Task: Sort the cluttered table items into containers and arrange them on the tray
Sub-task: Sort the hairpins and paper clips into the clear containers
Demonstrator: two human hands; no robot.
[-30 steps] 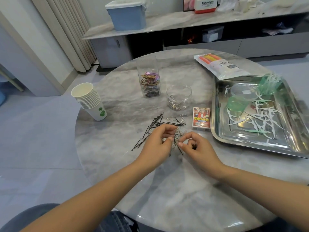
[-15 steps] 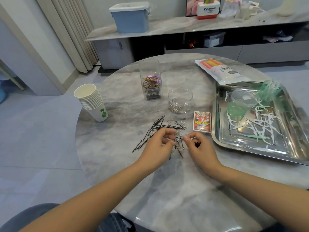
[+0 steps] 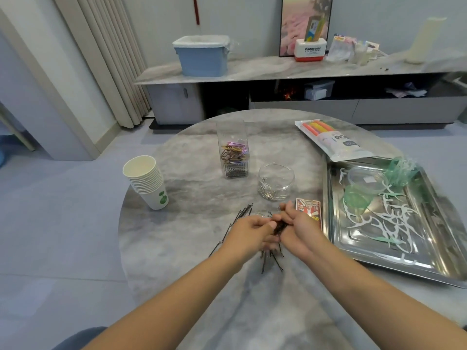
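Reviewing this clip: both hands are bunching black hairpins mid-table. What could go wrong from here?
1. The right hand holds a bundle of black hairpins that the left hand steadies; loose pins could slip out when lifted.
2. Stray hairpins lying on the table could get left behind.
3. The red card box sits right beside the right hand and could get knocked.

Grey marbled table [image 3: 192, 248]; black hairpins [image 3: 242, 213]; silver tray [image 3: 429, 261]; white cups [image 3: 149, 183], green leaf print
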